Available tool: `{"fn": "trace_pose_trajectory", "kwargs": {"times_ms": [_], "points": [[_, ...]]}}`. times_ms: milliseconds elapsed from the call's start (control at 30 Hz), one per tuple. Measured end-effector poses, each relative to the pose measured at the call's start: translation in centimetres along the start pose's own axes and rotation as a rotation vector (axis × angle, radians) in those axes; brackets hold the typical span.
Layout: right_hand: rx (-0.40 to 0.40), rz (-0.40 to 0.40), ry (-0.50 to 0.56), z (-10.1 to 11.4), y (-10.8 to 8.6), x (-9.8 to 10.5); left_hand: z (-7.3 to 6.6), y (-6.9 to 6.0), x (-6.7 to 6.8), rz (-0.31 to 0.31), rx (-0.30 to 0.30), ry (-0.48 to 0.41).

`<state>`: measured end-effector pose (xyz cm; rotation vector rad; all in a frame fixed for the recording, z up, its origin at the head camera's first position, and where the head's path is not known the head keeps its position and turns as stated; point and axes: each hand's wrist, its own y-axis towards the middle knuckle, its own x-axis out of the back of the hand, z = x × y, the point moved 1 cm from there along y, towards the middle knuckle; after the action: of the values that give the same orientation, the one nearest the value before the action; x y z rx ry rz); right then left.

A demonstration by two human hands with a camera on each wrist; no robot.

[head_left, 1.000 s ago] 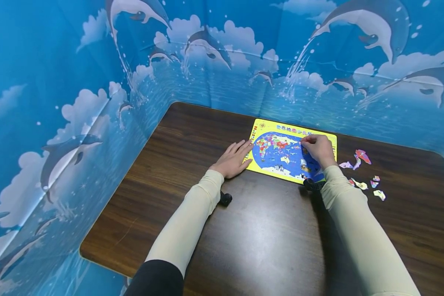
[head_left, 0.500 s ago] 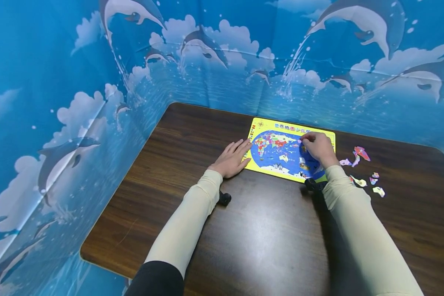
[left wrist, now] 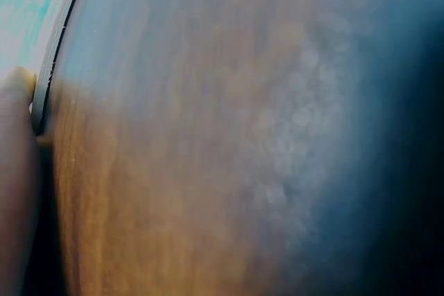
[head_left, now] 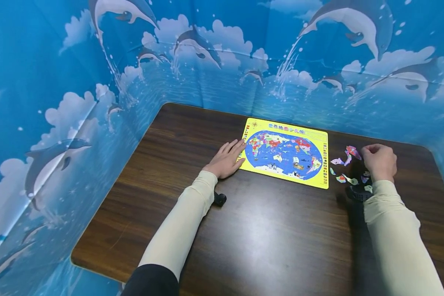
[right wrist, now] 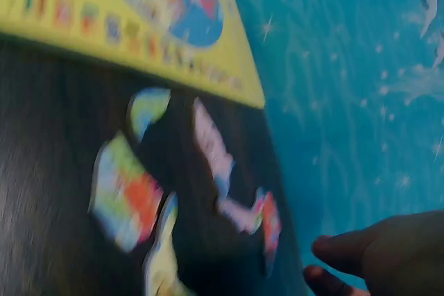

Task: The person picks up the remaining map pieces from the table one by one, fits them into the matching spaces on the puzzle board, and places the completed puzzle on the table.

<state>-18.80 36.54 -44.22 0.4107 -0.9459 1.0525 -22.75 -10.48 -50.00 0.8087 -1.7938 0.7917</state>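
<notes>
A yellow-bordered world map puzzle board (head_left: 321, 183) lies near the table's far edge. My left hand (head_left: 227, 159) rests on its left border with fingers straight. In the left wrist view, a finger (left wrist: 15, 171) lies against the board's edge (left wrist: 52, 46). My right hand (head_left: 381, 162) is right of the loose puzzle pieces, fingers bent, partly covering some. Nearest to it is a red and pink piece (head_left: 353, 152). The blurred right wrist view shows nothing between the visible fingertips (right wrist: 326, 247). A green and orange piece (right wrist: 125, 195) and a green piece (right wrist: 148, 109) lie below the board's border.
Several more pieces lie right of the board, among them a pale pink one (head_left: 336, 161). The dark wooden table (head_left: 266, 230) reaches toward me. A blue dolphin-print curtain (head_left: 222, 70) stands along its back and left edges. Black wrist cameras (head_left: 220, 199) are strapped at both wrists.
My right hand has left the board's upper right part and moved right to the loose pieces. A red map area is now uncovered there. My left hand stays on the border; the view has shifted slightly.
</notes>
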Motion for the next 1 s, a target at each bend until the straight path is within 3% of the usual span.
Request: {"fn": "trace_pose_trajectory", "kwargs": {"times_ms": [200,367,667,1000], "points": [[-0.032,0.057,0.005,-1.5,0.2,-0.7,0.1,0.0,0.3,-0.004,0.014,0.013],[-0.061,0.015,0.057,-1.7,0.6,-1.5,-0.2,0.0,0.3,-0.007,0.010,-0.001],[-0.006,-0.033,0.078,-2.8,0.8,-2.2,-0.2,-0.2,0.1,-0.006,0.005,0.023],[-0.115,-0.079,0.044,-1.8,0.2,-2.2,-0.1,0.0,0.0,-0.003,0.010,0.019]]}}
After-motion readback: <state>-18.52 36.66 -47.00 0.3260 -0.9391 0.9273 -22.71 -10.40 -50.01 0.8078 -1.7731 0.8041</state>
